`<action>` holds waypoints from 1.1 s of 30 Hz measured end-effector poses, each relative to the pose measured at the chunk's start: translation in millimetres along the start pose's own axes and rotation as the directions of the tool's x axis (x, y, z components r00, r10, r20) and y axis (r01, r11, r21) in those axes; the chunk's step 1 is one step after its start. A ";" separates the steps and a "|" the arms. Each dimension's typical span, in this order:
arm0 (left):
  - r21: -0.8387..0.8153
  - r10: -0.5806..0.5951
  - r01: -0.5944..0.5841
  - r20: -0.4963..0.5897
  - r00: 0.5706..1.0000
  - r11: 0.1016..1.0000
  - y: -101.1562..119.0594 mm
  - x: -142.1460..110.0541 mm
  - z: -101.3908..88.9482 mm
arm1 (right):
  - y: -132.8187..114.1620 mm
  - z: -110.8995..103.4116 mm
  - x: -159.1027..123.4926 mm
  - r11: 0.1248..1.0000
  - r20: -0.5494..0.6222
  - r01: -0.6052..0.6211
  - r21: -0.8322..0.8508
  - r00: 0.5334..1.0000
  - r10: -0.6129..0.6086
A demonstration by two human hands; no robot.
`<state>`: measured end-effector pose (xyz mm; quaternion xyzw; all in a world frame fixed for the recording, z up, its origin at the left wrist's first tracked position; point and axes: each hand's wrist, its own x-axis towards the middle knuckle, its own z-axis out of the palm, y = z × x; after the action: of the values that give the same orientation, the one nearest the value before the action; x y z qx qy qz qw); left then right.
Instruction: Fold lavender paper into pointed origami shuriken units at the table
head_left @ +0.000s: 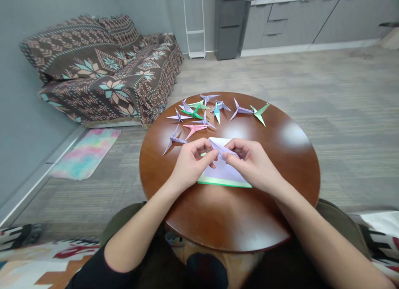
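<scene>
Left hand (190, 161) and right hand (253, 162) are both nearly closed, thumb meeting curled fingers, and between them they pinch a narrow lilac paper piece (220, 148), the left gripping its eleven o'clock end and the right its four o'clock end. That piece sits over a stack of paper sheets (225, 172) near the middle of the table (218, 216), with a lilac sheet uppermost and green edges showing along the six o'clock side. As far as the folding goes, a good share looks done: roughly a dozen finished-looking, pointed shapes lie from ten o'clock round to one o'clock, among them a pink folded piece (195, 129) at eleven, a blue folded piece (217, 113) near twelve and a pale green folded piece (260, 113) at one (several overlap, so an exact count is hard). The one in hand seems partway along, already creased to a slim form but without the spread points of the others; which fold it has reached is hidden by the fingers. Flat paper remains in the stack, though how many sheets I cannot tell.
</scene>
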<state>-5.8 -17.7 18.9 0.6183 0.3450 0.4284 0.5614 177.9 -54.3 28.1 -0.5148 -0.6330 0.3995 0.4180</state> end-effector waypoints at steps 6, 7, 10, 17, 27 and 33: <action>0.062 0.002 -0.002 0.006 1.000 0.998 1.5 -5.3 9.2 | -1.6 -1.2 -1.4 1.000 0.042 0.027 0.011 0.999 -0.028; 0.083 0.011 -0.011 0.003 1.000 0.996 1.4 -5.9 9.3 | -1.4 -1.1 -1.6 1.000 0.045 0.028 0.006 0.999 -0.028; 0.103 0.047 -0.045 -0.010 0.999 0.994 0.4 -6.9 8.3 | -0.4 -0.6 -2.0 0.999 0.062 0.009 0.031 0.998 -0.011; 0.088 0.089 -0.084 -0.049 0.995 0.993 -2.7 -6.3 8.1 | 1.2 -1.1 -0.2 0.995 0.103 -0.056 0.078 0.994 0.047; 0.190 0.107 -0.129 0.123 0.987 0.973 3.6 -0.5 -3.5 | 2.4 -4.3 1.9 0.986 0.132 -0.003 0.168 0.991 -0.020; -0.001 -0.081 0.083 0.182 0.980 0.997 -0.8 -1.5 -2.2 | 4.8 -3.3 2.3 0.952 0.111 -0.060 0.301 0.993 0.028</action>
<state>-8.4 -18.1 17.9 0.6376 0.3154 0.3481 0.6106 182.3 -51.0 24.9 -0.4367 -0.5737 0.5276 0.4492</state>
